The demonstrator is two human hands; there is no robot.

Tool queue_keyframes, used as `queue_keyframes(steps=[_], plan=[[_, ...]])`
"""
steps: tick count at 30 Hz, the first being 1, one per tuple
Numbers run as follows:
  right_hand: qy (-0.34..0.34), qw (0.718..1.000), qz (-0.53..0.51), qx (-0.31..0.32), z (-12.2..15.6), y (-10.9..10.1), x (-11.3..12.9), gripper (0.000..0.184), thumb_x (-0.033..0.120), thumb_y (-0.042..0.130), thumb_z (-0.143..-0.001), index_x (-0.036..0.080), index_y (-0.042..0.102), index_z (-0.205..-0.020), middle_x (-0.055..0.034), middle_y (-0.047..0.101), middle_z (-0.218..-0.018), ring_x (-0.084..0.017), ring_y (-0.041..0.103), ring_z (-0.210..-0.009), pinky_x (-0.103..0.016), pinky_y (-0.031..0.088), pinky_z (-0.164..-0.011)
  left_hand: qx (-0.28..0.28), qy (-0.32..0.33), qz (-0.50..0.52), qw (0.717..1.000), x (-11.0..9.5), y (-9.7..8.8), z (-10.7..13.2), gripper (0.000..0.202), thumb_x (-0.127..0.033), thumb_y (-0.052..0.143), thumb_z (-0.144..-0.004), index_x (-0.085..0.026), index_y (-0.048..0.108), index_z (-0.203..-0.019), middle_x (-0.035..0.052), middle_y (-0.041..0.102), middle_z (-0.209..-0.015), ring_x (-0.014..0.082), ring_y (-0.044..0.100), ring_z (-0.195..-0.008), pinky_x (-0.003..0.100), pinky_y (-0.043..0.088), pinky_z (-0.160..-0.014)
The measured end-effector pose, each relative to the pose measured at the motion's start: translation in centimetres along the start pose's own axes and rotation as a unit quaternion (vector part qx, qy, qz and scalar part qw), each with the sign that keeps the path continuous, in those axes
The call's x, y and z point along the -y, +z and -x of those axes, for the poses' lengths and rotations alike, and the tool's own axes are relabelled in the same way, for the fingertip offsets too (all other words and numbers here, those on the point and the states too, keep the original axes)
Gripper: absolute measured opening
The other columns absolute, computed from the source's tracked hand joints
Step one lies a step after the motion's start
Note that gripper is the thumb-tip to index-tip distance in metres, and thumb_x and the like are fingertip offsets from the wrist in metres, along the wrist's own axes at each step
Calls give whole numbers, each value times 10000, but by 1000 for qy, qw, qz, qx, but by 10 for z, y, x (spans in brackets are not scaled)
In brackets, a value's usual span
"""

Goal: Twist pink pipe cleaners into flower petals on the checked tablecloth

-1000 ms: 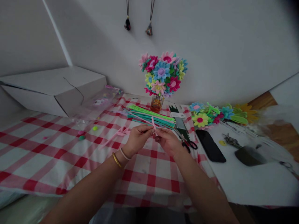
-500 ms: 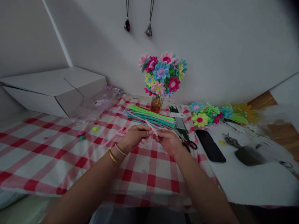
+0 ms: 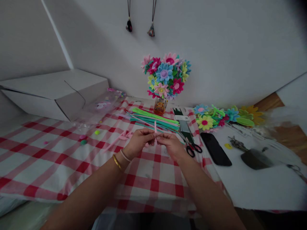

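As the left hand pinches a pink fuzzy strip just below frame centre, the right hand clasps it too, black-handled scissors lying right of centre!

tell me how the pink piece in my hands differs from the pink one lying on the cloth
The held piece is pinched by the left hand and right hand, while the lying piece rests on the checked cloth. The held piece has a tip pointing up; the lying piece has a looped part and a straight length slanting toward the lower left. Both are pale pink.
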State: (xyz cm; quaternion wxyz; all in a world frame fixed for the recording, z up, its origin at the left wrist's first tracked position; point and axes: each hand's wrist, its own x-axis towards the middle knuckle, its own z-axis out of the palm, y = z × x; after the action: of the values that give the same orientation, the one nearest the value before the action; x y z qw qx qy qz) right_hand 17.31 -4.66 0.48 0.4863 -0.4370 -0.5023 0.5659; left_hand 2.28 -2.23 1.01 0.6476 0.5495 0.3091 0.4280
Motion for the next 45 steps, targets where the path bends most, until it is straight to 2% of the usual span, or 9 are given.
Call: queue_keyframes(steps=[4,8,12,18,22,27,31,40,45], plan=[[24,998,59,-3,4,-5,9,135,316,650,-636,189,626,-674,25,582,-629,-103,489,-597,-254,370,-632,0,7,-62,998,-5,0,2,189,-299,600,-681,-118,598,-625,2,548,-517,78,463,-457,214,359,-461],[-19,998,20,-54,1,-5,11,207,357,631,-657,213,628,-807,18,601,-742,-106,510,-654,-252,387,-658,33,-17,-110,993,-3,0,4,193,-307,595,-676,-121,624,-638,-11,515,-446,77,448,-423,207,344,-439],[-68,994,6,-89,-3,-4,6,168,357,653,-643,210,608,-712,30,582,-707,-100,494,-628,-244,384,-649,65,-30,-130,989,2,3,4,197,-312,596,-672,-121,637,-642,-9,523,-438,74,442,-409,201,336,-429],[-102,976,114,-155,-2,-5,3,187,361,646,-649,187,643,-719,4,595,-645,-130,508,-613,-266,388,-610,-40,5,-104,994,-2,2,3,215,-321,567,-694,-119,610,-635,7,548,-488,89,471,-447,209,345,-444],[-78,983,118,-115,-1,1,3,151,337,631,-660,187,649,-672,5,612,-621,-127,529,-594,-271,409,-610,-78,41,-68,994,-4,2,2,221,-320,565,-698,-120,610,-616,7,557,-508,91,474,-480,215,371,-482],[-43,998,-14,-45,0,11,0,172,337,634,-667,168,644,-696,-20,640,-664,-143,589,-637,-328,467,-689,-89,60,-39,993,-3,5,2,211,-325,597,-682,-120,645,-672,14,591,-580,98,494,-537,227,400,-533],[-12,996,-79,-33,1,14,-3,187,337,659,-646,167,629,-718,-23,645,-720,-140,602,-645,-343,490,-690,-113,70,-59,989,-3,7,2,215,-324,605,-684,-114,646,-702,0,561,-570,88,472,-531,217,383,-516],[-32,998,30,-39,1,7,3,91,242,614,-668,158,636,-696,-8,604,-632,-105,536,-566,-269,447,-602,-20,-4,-143,990,-3,-2,-1,245,-376,561,-705,-132,560,-727,-11,540,-597,83,458,-493,203,373,-451],[-44,993,102,-27,3,5,6,104,229,552,-697,168,635,-711,0,594,-636,-102,521,-586,-252,419,-611,-42,32,-203,978,1,-3,-1,236,-370,520,-736,-135,542,-720,-10,543,-592,83,467,-495,195,373,-453]])
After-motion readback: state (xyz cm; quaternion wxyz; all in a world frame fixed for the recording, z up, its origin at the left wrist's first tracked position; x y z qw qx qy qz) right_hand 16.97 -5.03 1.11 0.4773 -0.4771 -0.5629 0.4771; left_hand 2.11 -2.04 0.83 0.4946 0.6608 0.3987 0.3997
